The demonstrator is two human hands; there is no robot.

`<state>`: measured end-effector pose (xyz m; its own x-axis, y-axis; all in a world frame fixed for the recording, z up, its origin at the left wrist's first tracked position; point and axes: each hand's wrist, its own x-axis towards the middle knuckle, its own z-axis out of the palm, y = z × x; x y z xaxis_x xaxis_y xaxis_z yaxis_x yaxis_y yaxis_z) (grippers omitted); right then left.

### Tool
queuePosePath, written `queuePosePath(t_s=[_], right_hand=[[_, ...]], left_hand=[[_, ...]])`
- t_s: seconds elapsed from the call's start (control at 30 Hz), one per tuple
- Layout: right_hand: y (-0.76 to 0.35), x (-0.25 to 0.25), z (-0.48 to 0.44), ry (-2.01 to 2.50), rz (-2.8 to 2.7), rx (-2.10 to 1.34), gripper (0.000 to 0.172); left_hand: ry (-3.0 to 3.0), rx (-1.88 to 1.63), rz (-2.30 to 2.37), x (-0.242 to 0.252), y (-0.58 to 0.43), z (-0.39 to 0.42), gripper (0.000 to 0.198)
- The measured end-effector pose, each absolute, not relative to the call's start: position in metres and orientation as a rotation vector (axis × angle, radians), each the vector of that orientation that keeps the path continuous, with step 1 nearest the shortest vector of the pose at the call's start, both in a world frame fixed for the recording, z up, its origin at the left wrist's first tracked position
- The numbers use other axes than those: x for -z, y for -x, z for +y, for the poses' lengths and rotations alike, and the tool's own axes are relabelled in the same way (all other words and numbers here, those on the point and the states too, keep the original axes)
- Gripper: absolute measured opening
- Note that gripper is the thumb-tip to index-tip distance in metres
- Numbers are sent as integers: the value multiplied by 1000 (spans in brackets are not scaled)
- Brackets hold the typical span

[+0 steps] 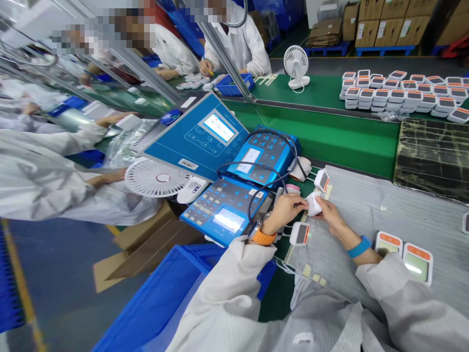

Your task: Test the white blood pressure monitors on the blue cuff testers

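A small white device (314,203), seen from its plain back or side, is gripped by my right hand (330,215) above the grey mat. My left hand (289,209) has its fingers pinched together at the device's left edge; what lies between them is hidden. Just behind sits a white device with an orange strip (322,180), joined to a white cable. Nearer to me, another white device with a dark screen (300,233) has white leads at its left side. Two white devices with orange strips, a left one (389,243) and a right one (417,262), lie beside my right forearm.
Blue instruments with keypads and displays (220,215) stand left of my hands, with black cables looping over them. A white fan (157,178) is further left. Stacked white devices (399,93) fill the far green bench. A blue bin (157,298) stands below; co-workers sit around.
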<state>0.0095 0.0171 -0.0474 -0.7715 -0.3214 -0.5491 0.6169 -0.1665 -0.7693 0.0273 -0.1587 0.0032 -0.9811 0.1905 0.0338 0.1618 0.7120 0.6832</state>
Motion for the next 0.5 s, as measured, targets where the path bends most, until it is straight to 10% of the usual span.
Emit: queuePosePath(t_s=[0.5], right_hand=[[-14,54,1,-244,1796,1929,63]], left_hand=[[-291,-1069,2833,-6,-27,-163,8]])
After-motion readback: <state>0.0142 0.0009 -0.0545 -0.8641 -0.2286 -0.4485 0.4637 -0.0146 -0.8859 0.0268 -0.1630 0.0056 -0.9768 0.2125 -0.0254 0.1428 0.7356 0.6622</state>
